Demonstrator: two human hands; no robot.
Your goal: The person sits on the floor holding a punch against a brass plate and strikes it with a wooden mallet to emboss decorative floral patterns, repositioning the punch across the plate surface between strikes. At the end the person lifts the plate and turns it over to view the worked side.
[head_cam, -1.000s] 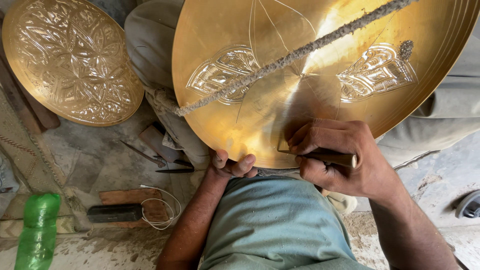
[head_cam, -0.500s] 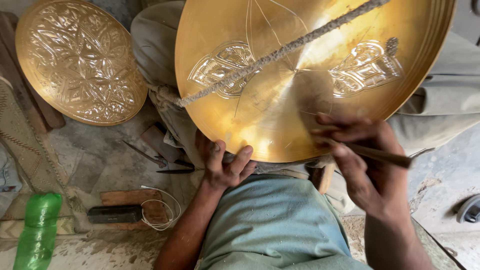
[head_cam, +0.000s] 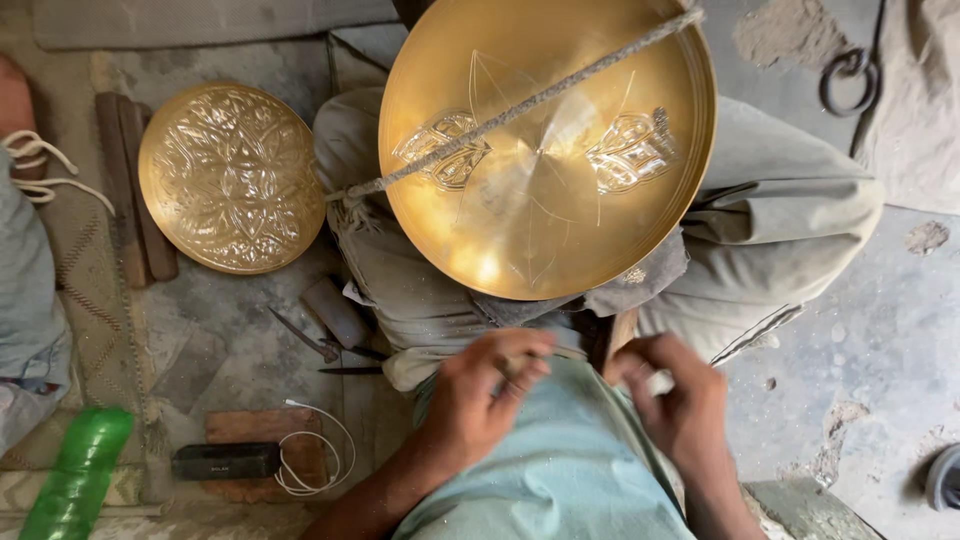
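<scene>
Brass dish (head_cam: 545, 210) sits tilted on the person's lap, propped over the knees, concave face up. Two engraved leaf-like motifs on it, left and right of centre, plus thin scribed lines. Frayed grey cord (head_cam: 520, 105) runs diagonally across the dish, upper right rim down to the left, knotted near the trouser cloth.

Left hand (head_cam: 480, 400) is off the dish, just below its lower rim, over the pale blue shirt; fingers (head_cam: 525, 365) curled, pinching something small, too blurred to identify. Right hand (head_cam: 680, 405) also below the rim, motion-blurred; fingers bent around a pale small object, can't tell what it is or how firm the grip is. Hands close together, not touching the dish.

On the floor left of the knee: finished embossed brass plate (head_cam: 232, 178), lying flat. Near it small metal tools (head_cam: 335, 320). Lower left: green plastic bottle (head_cam: 75, 475), black box with white cable (head_cam: 225, 460) on a wooden block.
</scene>
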